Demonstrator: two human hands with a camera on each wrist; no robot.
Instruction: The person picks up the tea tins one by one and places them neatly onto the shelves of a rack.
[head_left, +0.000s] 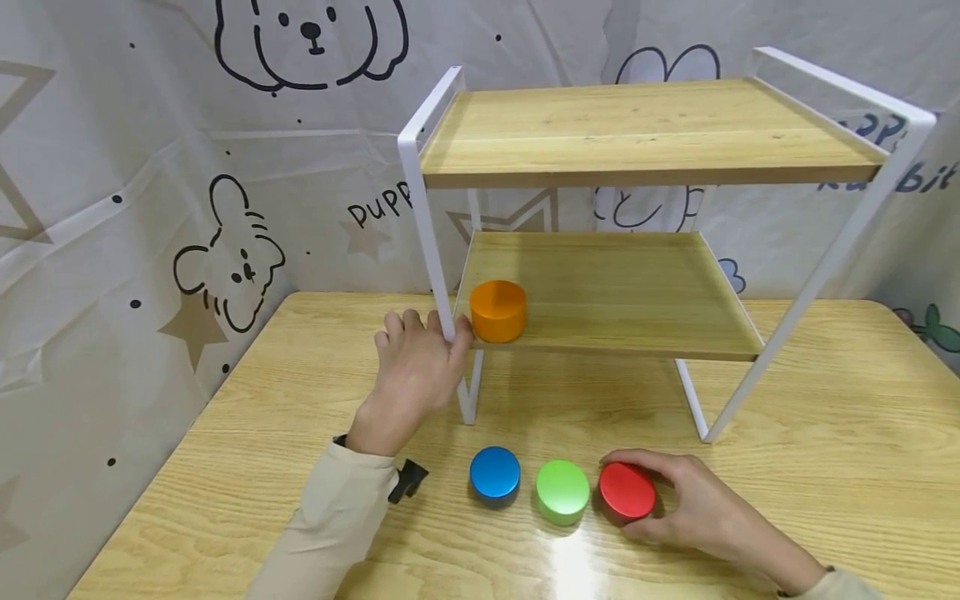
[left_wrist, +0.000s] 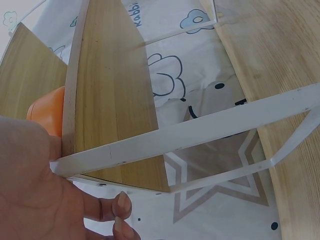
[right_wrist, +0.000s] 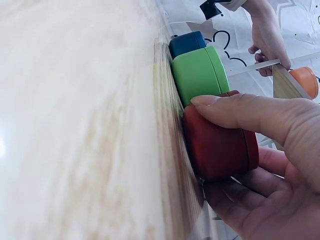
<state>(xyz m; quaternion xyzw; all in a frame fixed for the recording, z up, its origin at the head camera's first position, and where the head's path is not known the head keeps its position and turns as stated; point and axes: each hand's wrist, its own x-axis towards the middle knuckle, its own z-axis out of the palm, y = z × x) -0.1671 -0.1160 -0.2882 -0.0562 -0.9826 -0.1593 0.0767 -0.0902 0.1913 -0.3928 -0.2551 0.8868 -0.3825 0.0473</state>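
On the table, my right hand holds a red round tin between thumb and fingers; the right wrist view shows the thumb on one side of the tin and the fingers on the other. Left of it stand a green round tin and a blue round tin. My left hand grips the front left leg of a two-tier shelf, thumb to one side and fingers to the other. Beside that thumb, an orange round tin rests on the lower board's front left corner.
The shelf has wooden boards and white frames, and stands on the wooden table. A cloth printed with cartoon animals hangs behind and at the left. A black piece shows at the left wrist.
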